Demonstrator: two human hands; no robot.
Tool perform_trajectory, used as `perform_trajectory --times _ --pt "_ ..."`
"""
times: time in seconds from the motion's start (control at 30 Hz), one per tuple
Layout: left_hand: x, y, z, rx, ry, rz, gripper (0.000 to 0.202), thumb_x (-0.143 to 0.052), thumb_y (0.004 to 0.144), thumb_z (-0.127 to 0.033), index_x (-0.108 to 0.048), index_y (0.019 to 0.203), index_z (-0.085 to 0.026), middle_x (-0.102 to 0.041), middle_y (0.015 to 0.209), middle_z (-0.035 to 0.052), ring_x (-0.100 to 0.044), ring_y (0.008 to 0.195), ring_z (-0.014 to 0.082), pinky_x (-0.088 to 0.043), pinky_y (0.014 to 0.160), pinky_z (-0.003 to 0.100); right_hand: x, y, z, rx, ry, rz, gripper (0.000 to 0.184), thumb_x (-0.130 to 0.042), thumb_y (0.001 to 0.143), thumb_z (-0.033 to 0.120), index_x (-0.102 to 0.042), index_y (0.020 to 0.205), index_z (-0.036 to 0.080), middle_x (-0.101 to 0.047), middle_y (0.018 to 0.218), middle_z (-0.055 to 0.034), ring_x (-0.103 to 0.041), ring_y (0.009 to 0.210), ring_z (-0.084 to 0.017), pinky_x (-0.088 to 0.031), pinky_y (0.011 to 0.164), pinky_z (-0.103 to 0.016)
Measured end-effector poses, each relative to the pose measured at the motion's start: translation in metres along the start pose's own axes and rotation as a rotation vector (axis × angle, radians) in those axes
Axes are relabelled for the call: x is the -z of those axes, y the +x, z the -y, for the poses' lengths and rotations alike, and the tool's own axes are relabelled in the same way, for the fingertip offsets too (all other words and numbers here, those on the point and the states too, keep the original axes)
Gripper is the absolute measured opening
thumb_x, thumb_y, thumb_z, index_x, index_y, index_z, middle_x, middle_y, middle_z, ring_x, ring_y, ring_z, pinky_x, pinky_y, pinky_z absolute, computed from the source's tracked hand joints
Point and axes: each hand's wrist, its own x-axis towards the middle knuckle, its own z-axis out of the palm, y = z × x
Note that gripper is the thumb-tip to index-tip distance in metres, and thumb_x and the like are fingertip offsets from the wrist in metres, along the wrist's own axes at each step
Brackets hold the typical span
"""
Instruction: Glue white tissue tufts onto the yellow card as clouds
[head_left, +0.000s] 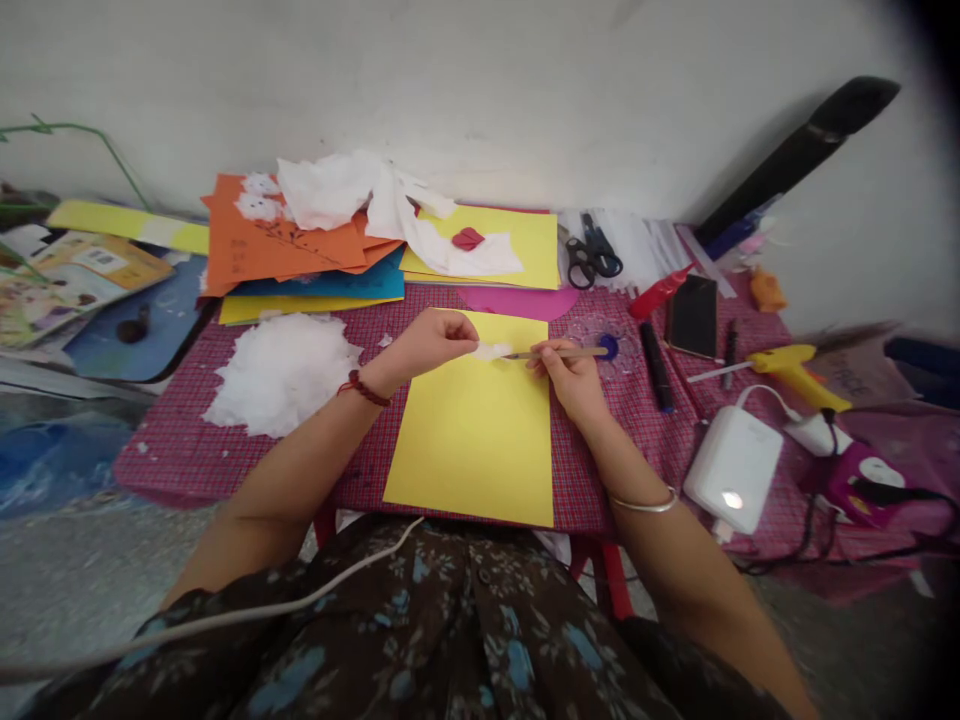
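A yellow paper sheet (476,425) lies on the red checked tablecloth (176,450) in front of me. Above its far edge my left hand (431,345) pinches a small tuft of white cotton (493,351). My right hand (571,375) is closed around a thin wooden brush (581,352) held level, with its tip touching the tuft. A pile of white cotton (281,372) sits on the cloth to the left of my left forearm.
Orange, blue and yellow sheets with white tissue (337,235) are stacked at the back. Scissors (589,255), a red tube (660,292), a black phone (694,315), a marker (657,365), a yellow glue gun (791,365) and a white power adapter (735,470) lie on the right.
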Motion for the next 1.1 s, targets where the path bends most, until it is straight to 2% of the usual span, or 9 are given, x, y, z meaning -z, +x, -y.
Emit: perform_trajectory --times 0.13,0.37,0.47,0.6,0.8,0.93,1.1 --pt "-0.004 0.008 0.002 0.079 -0.101 0.097 0.015 -0.065 0.071 -0.027 -0.064 0.076 -0.013 -0.058 0.065 -0.0019 -0.047 0.055 0.0072 -0.033 0.051 0.02 0.0 0.001 -0.003 0.01 0.004 0.002 0.035 -0.068 0.079 0.057 -0.067 0.084 0.022 -0.068 0.069 -0.0009 -0.059 0.055 -0.015 -0.049 0.054 -0.03" --pt "-0.013 0.022 0.011 0.025 0.094 0.218 0.01 -0.06 0.072 -0.022 -0.065 0.072 -0.013 -0.06 0.063 -0.0012 -0.049 0.055 0.0082 -0.034 0.051 0.02 0.0 0.002 -0.001 0.002 0.024 0.009 0.034 -0.067 0.08 0.055 -0.066 0.083 0.022 -0.067 0.066 0.0 -0.058 0.053 -0.013 -0.048 0.053 -0.028" --pt "-0.022 0.025 0.016 -0.003 0.163 0.191 0.013 -0.058 0.073 -0.021 -0.069 0.075 -0.013 -0.066 0.067 0.0013 -0.055 0.059 0.0106 -0.038 0.053 0.021 0.0 0.002 0.0 0.0 0.024 0.014 0.033 -0.067 0.081 0.055 -0.066 0.084 0.022 -0.068 0.066 -0.0001 -0.058 0.054 -0.013 -0.048 0.053 -0.028" --pt "-0.031 0.028 0.02 -0.036 0.218 0.099 0.016 -0.058 0.074 -0.018 -0.073 0.078 -0.014 -0.072 0.076 0.0038 -0.062 0.067 0.0133 -0.041 0.058 0.021 0.0 0.002 0.001 0.011 0.03 0.01 0.032 -0.067 0.081 0.053 -0.065 0.084 0.021 -0.067 0.066 -0.0001 -0.058 0.053 -0.013 -0.048 0.053 -0.027" --pt "-0.039 0.03 0.021 -0.062 0.299 0.009 0.018 -0.056 0.076 -0.013 -0.074 0.078 -0.015 -0.074 0.08 0.0036 -0.064 0.069 0.0135 -0.043 0.06 0.022 0.001 -0.003 0.006 0.067 0.098 -0.105 0.032 -0.061 0.086 0.053 -0.063 0.083 0.022 -0.064 0.062 0.0015 -0.058 0.052 -0.012 -0.049 0.054 -0.026" --pt "-0.042 0.031 0.021 -0.069 0.355 -0.01 0.02 -0.056 0.077 -0.012 -0.075 0.08 -0.015 -0.075 0.083 0.004 -0.065 0.073 0.015 -0.045 0.064 0.024 -0.001 -0.008 0.008 0.112 0.054 -0.037 0.032 -0.06 0.087 0.054 -0.062 0.082 0.022 -0.064 0.063 0.0009 -0.059 0.055 -0.013 -0.05 0.056 -0.027" --pt "-0.044 0.032 0.021 -0.074 0.415 -0.016 0.022 -0.056 0.076 -0.01 -0.076 0.081 -0.017 -0.076 0.085 0.0037 -0.066 0.076 0.0156 -0.047 0.07 0.025 -0.005 -0.01 0.002 0.147 -0.11 0.046 0.033 -0.055 0.091 0.053 -0.063 0.085 0.021 -0.065 0.068 -0.0008 -0.059 0.058 -0.013 -0.049 0.057 -0.028"
